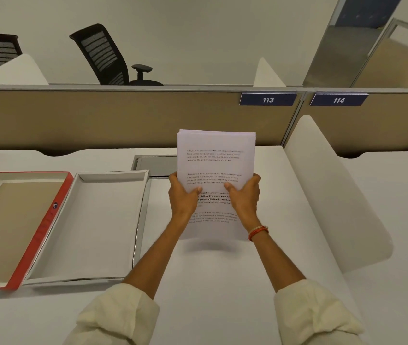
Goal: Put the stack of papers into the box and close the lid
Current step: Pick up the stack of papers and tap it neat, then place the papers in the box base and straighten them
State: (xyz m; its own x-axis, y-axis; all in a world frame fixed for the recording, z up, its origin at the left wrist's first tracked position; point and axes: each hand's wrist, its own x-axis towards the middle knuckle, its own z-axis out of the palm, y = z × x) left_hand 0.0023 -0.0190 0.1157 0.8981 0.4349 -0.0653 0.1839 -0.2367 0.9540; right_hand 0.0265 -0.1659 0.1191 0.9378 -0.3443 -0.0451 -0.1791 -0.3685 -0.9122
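Note:
I hold a stack of printed white papers (pixel 214 155) upright above the white desk, its lower edge lifted off the surface with a shadow beneath. My left hand (pixel 182 195) grips the stack's left edge and my right hand (pixel 245 194) grips its right edge, thumbs on the front sheet. To the left lies the open white box (pixel 103 220), empty inside. Its red-edged lid (pixel 18 220) lies face up beside it at the far left, brown inside.
A grey cable hatch (pixel 156 165) is set in the white desk (pixel 222 282) behind the box. A white curved divider (pixel 335 195) stands to the right. A tan partition (pixel 123 115) with labels 113 and 114 closes the back; black chairs stand beyond it.

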